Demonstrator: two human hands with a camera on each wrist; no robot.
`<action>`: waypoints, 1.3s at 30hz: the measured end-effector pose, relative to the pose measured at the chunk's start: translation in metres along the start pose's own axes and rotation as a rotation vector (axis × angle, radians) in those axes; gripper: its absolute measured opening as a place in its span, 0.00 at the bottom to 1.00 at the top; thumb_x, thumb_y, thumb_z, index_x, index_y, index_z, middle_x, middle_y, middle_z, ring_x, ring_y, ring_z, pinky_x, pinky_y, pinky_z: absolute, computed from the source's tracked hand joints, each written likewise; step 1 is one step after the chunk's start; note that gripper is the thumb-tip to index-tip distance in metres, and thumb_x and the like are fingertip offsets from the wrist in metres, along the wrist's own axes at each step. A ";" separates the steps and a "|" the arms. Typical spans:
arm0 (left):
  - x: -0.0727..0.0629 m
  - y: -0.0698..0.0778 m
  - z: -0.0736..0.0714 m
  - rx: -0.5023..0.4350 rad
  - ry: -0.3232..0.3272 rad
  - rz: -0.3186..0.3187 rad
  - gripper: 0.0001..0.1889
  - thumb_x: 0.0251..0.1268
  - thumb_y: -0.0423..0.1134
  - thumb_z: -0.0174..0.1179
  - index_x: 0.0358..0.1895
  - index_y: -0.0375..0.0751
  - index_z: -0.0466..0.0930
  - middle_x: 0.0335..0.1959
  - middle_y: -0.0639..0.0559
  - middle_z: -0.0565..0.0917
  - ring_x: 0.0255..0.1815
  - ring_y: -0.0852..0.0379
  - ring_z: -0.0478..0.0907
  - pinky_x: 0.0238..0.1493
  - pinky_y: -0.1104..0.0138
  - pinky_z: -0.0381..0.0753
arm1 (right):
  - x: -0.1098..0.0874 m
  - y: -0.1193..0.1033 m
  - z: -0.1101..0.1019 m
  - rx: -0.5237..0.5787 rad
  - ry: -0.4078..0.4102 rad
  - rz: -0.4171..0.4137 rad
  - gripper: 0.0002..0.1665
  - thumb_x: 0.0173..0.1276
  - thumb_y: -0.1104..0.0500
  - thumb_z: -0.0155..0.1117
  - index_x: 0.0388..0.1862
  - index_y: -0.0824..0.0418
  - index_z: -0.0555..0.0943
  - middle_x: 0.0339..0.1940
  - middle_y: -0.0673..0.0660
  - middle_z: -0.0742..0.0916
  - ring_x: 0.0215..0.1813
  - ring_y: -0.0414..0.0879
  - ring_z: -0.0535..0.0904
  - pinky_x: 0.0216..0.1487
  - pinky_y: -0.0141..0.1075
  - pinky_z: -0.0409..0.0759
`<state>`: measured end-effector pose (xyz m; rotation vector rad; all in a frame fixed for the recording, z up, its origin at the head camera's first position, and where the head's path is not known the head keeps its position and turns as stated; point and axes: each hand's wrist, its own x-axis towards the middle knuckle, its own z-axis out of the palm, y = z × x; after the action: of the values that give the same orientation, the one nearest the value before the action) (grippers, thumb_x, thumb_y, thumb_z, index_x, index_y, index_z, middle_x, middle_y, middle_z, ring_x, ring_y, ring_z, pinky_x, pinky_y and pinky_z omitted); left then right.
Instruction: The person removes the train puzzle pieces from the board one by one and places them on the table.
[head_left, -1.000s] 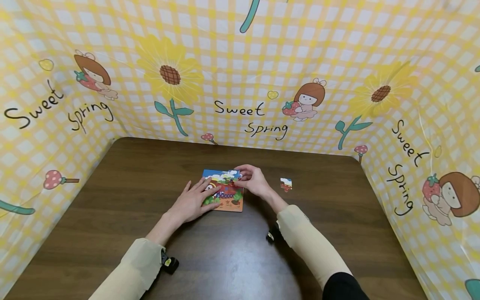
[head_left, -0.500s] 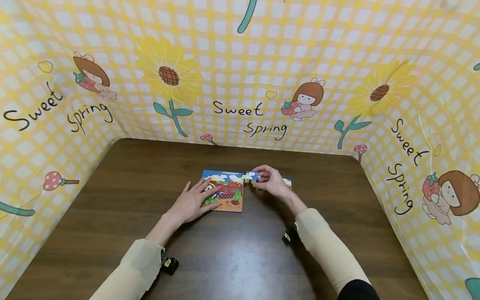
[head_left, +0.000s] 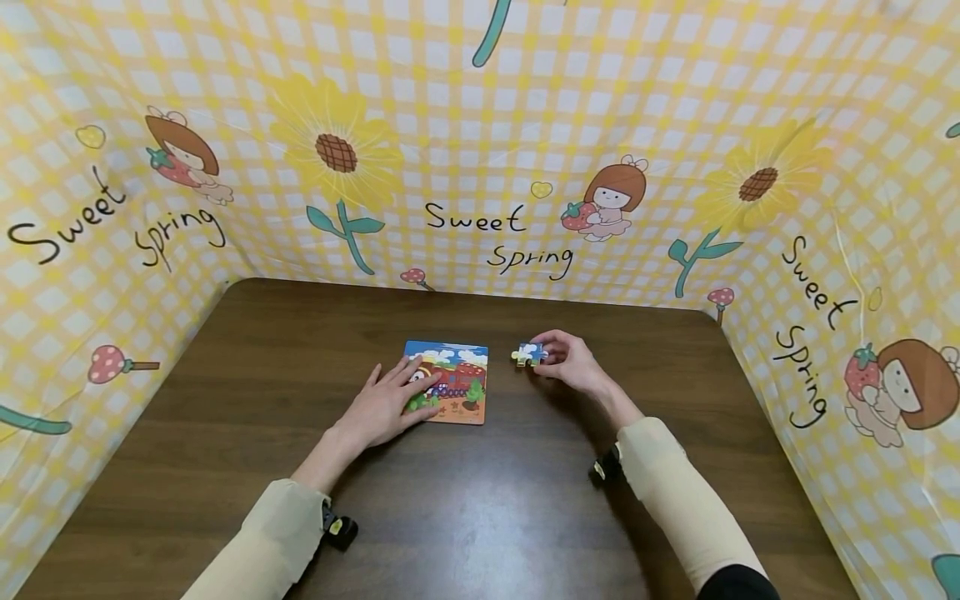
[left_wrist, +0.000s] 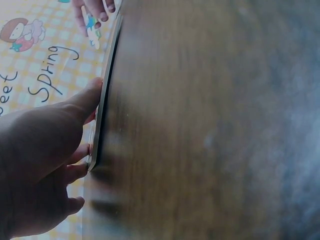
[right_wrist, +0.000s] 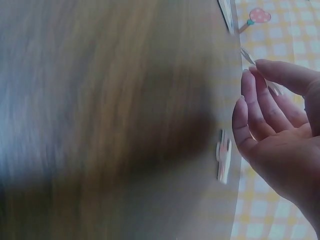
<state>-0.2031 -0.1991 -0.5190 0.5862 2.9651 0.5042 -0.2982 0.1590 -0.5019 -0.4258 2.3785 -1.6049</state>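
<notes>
In the head view, a square picture puzzle (head_left: 459, 408) lies on the table, showing a red cartoon scene under a blue cloudy sky. My left hand (head_left: 386, 404) rests on its left part with fingers spread, covering some of the picture. To the right of the puzzle and apart from it, my right hand (head_left: 576, 365) pinches a blue-and-white jigsaw piece (head_left: 529, 354) between thumb and fingers. Another jigsaw piece (right_wrist: 223, 157) lies on the table in the right wrist view, below the right hand. In the head view that piece is hidden behind the hand.
The dark wooden table (head_left: 450, 517) is enclosed at the back and sides by a yellow checked cloth (head_left: 480, 125) printed with flowers and figures. Each wrist wears a small black camera, such as the left camera (head_left: 341, 529).
My right hand has moved right from the puzzle's upper right edge, carrying the blue-and-white jigsaw piece away. It now covers the loose piece lying on the table. The left hand has stayed still.
</notes>
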 end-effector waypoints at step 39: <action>-0.001 0.000 -0.001 -0.005 -0.010 -0.009 0.34 0.83 0.61 0.60 0.86 0.55 0.70 0.90 0.37 0.60 0.92 0.33 0.54 0.86 0.26 0.50 | 0.000 0.013 -0.013 -0.456 0.026 -0.071 0.23 0.66 0.68 0.79 0.60 0.67 0.87 0.73 0.72 0.81 0.80 0.74 0.68 0.82 0.68 0.65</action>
<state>-0.2023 -0.1995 -0.5183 0.5733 2.9552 0.5067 -0.3045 0.1748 -0.5094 -0.5788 2.7734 -1.0838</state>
